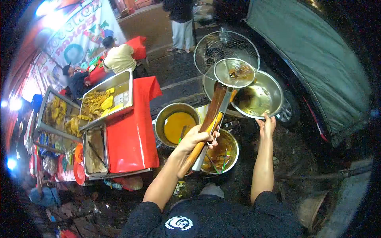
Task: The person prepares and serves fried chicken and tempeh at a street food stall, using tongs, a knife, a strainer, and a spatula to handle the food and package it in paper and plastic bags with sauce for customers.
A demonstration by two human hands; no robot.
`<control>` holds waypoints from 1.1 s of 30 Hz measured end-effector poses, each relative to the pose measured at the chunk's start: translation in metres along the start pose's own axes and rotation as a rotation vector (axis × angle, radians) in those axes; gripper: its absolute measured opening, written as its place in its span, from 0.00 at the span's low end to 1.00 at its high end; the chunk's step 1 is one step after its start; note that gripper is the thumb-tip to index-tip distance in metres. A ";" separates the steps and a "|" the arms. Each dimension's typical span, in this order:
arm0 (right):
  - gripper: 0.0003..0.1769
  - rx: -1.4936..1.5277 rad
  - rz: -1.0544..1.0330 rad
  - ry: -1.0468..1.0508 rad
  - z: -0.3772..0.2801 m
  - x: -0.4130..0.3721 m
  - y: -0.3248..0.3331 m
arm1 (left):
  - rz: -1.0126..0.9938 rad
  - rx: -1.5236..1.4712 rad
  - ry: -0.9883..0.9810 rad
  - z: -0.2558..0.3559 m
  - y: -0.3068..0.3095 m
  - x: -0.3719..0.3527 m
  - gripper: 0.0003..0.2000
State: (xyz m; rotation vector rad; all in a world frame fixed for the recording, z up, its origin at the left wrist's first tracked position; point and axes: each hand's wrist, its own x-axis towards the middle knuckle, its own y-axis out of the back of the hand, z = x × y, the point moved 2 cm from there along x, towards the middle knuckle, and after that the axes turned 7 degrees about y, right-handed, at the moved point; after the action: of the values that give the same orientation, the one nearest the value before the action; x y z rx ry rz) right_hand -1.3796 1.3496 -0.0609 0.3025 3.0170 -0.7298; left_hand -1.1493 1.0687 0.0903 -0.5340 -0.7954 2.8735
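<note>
Closed around bundled handles (192, 158), the left hand (199, 139) sits below one small strainer (228, 68), upper centre; the right hand (267, 126) grips one steel bowl (268, 93) by its rim, right of centre. Two pots (160, 123) stand mid-frame. Upper left, one banner (93, 29) bears large, unclear lettering.

The left hand (197, 139) holds a bunch of long handles (204, 144) — some brown, some shiny. A big round wire basket (206, 49) and a small strainer (240, 75) are up at the far end. The right hand (266, 125) holds the edge of a shiny bowl (263, 99) with some liquid in it. A pot of yellow soup (178, 126) sits near the left hand — and a red cloth (131, 137) lies beside trays of yellow food (101, 105).
</note>
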 end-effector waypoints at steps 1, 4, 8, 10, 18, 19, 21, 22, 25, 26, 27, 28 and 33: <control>0.14 0.016 -0.051 -0.044 0.001 -0.010 -0.020 | 0.015 0.003 0.012 0.001 0.001 -0.016 0.24; 0.13 0.037 -0.251 -0.076 0.001 -0.050 -0.081 | 0.046 -0.047 0.017 0.004 0.007 -0.074 0.25; 0.12 0.021 -0.436 -0.174 -0.006 -0.148 -0.157 | 0.201 -0.143 0.011 0.000 0.011 -0.177 0.27; 0.11 0.026 -0.624 -0.206 0.005 -0.192 -0.188 | 0.281 -0.165 -0.016 -0.005 0.016 -0.230 0.28; 0.11 -0.091 -0.773 -0.448 0.078 -0.400 -0.268 | 0.578 -0.124 -0.137 -0.060 0.070 -0.406 0.27; 0.10 -0.073 -0.780 -0.464 0.093 -0.421 -0.273 | 0.572 -0.120 -0.143 -0.066 0.080 -0.420 0.27; 0.09 -0.104 -0.771 -0.491 0.118 -0.448 -0.278 | 0.597 -0.141 -0.163 -0.080 0.102 -0.441 0.27; 0.09 -0.126 -0.776 -0.496 0.129 -0.459 -0.280 | 0.563 -0.166 -0.172 -0.091 0.118 -0.445 0.26; 0.13 -0.094 -0.780 -0.445 0.135 -0.487 -0.287 | 0.478 -0.210 -0.217 -0.111 0.152 -0.450 0.24; 0.14 -0.091 -0.768 -0.498 0.122 -0.499 -0.286 | 0.486 -0.228 -0.212 -0.116 0.159 -0.449 0.23; 0.18 -0.221 -0.828 -0.523 0.121 -0.508 -0.279 | 0.453 -0.257 -0.205 -0.116 0.165 -0.448 0.22; 0.22 -0.357 -0.997 -0.577 0.105 -0.526 -0.270 | 0.420 -0.286 -0.196 -0.116 0.168 -0.448 0.21; 0.23 -0.726 -1.402 -0.359 0.066 -0.609 -0.274 | 0.543 -0.031 -0.065 -0.111 0.171 -0.453 0.17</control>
State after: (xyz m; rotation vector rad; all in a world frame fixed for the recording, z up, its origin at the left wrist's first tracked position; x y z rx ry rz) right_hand -0.8365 0.9696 0.0449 -1.7711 2.4465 0.3955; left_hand -0.6893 0.8845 0.0509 -0.7676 -0.8074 3.3884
